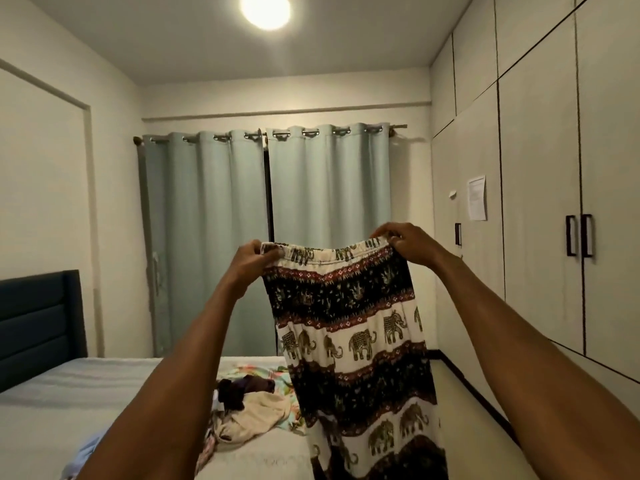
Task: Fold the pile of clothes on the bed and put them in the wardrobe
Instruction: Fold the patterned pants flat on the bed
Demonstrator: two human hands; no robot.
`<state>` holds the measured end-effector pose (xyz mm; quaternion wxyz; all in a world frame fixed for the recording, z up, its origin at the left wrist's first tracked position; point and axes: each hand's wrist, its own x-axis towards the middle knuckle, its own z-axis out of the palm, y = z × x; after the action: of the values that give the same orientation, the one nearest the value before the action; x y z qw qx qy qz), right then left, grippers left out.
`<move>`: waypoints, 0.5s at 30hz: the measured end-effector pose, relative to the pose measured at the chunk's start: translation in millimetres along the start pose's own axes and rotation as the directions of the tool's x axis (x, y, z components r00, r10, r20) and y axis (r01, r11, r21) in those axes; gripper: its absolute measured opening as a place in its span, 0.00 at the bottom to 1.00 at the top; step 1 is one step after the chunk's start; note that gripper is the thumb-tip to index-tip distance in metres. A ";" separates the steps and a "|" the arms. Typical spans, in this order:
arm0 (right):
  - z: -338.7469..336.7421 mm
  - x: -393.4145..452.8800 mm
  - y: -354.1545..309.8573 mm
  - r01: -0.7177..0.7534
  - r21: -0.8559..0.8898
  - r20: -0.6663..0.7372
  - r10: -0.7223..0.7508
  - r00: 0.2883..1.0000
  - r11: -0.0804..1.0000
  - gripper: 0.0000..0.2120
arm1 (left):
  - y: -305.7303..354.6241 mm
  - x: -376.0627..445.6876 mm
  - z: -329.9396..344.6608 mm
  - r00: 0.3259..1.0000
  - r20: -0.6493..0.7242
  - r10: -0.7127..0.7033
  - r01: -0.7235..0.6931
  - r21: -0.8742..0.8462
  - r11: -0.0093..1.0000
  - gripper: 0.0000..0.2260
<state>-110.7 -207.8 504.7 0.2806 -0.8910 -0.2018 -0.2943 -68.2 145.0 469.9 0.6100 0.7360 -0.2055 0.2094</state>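
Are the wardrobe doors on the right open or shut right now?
Shut. The tall pale wardrobe doors sit flush, with the paired black handles side by side and no interior visible.

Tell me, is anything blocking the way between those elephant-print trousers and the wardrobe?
Yes: the wardrobe doors on the right are closed. Both the left hand and right hand hold the elephant-print trousers, so neither is free for the handles.

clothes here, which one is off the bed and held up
The elephant-print garment: both hands pinch its waistband and it hangs upright. The beige piece and dark piece lie crumpled on the bed.
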 end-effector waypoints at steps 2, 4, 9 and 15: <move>6.0 -3.5 2.8 -0.011 0.015 0.032 0.010 0.999 1.000 0.20 | -7.8 -6.2 -3.6 0.992 0.115 -0.051 0.058 -0.059 0.997 0.16; 12.7 -4.4 5.4 -0.026 0.017 0.051 0.025 0.998 1.000 0.16 | -11.7 -10.8 -7.6 0.962 0.257 -0.094 0.126 -0.114 0.985 0.17; 22.6 2.5 12.6 -0.031 -0.208 0.079 0.048 0.996 0.978 0.12 | -15.0 -13.8 -13.1 0.889 0.441 -0.122 0.163 -0.055 0.985 0.11; 31.2 1.1 12.2 0.025 -0.393 0.065 0.001 0.998 0.919 0.09 | -24.6 -7.8 -16.4 0.941 0.323 -0.100 0.018 0.247 0.969 0.14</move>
<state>-90.7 -197.6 479.9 0.0874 -0.9369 -0.1526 -0.3020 -61.8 165.7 448.3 0.4786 0.8352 -0.2565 0.0869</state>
